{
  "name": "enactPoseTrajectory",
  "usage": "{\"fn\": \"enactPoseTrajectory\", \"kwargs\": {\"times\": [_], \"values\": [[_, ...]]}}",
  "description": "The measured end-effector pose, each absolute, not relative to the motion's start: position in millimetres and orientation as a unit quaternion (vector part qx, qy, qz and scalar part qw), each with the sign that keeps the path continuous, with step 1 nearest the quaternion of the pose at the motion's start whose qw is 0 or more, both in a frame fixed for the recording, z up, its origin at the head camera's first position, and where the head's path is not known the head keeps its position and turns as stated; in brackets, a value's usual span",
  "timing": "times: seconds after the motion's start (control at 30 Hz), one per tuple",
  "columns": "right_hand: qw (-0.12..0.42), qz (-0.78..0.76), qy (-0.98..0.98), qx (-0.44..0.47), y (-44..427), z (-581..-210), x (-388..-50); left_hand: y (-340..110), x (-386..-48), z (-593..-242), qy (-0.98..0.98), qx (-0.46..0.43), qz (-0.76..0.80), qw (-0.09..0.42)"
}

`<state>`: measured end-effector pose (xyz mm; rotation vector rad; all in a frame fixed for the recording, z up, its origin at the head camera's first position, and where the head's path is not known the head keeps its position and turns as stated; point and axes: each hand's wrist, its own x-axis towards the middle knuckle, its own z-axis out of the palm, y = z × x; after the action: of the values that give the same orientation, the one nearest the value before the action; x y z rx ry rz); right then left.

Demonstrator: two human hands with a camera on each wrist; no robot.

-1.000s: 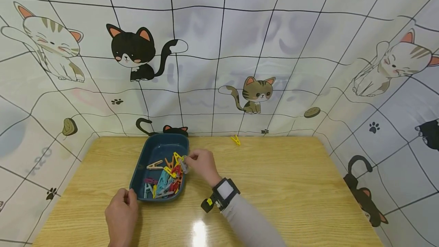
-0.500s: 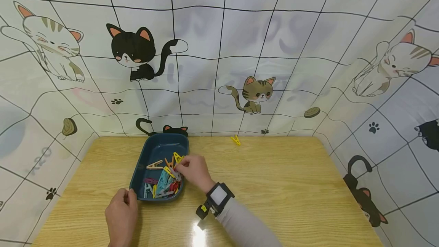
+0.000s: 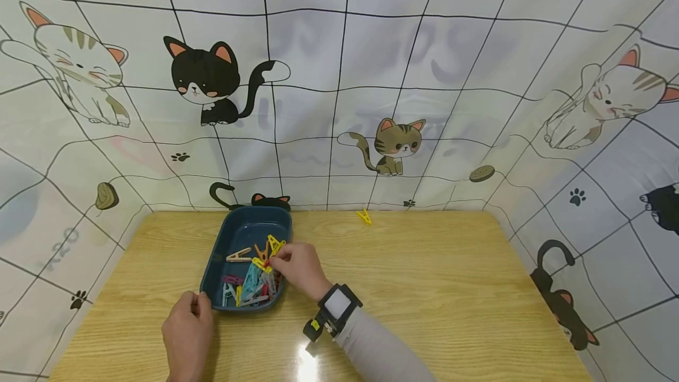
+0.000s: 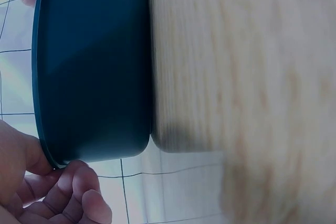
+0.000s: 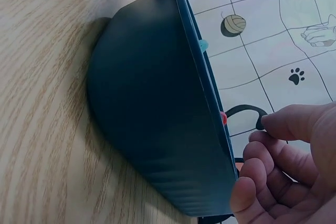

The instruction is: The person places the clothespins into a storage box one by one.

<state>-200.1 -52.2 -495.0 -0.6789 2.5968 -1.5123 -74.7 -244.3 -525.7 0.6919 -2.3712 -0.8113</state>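
A dark blue plastic tray [image 3: 246, 217] stands on the table, with several coloured clothespins [image 3: 253, 280] heaped towards its near right side. At its near left corner my left hand [image 3: 188, 329] pinches the rim between thumb and fingers, as the left wrist view also shows. My right hand [image 3: 301, 270] hovers over the tray's right side. Its fingertips are beside a yellow clothespin [image 3: 262, 264] and a bit of red. In the right wrist view, the right thumb [image 5: 294, 121] and bent fingers have a small gap with nothing visible between them.
A lone yellow clothespin [image 3: 364, 217] lies at the back edge of the wooden table [image 3: 424, 287]. Behind the table hangs a white cloth [image 3: 313, 75] with cat prints and grid lines, which also runs along both sides.
My right hand has moved left over the tray with a grey clothespin and let it go; it now lies among the others. My left hand has stayed on the rim.
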Motion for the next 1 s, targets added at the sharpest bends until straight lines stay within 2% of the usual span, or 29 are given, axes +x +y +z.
{"fn": "enactPoseTrajectory", "kwargs": {"times": [0.33, 1.0], "values": [[0.026, -0.491, 0.845, -0.209, -39, -501, -209, -245, -75, -527, -0.879, 0.254, -0.299, 0.271], [-0.029, -0.444, 0.873, -0.201, 13, -508, -245, -245, -75, -526, -0.88, 0.255, -0.299, 0.268]]}}
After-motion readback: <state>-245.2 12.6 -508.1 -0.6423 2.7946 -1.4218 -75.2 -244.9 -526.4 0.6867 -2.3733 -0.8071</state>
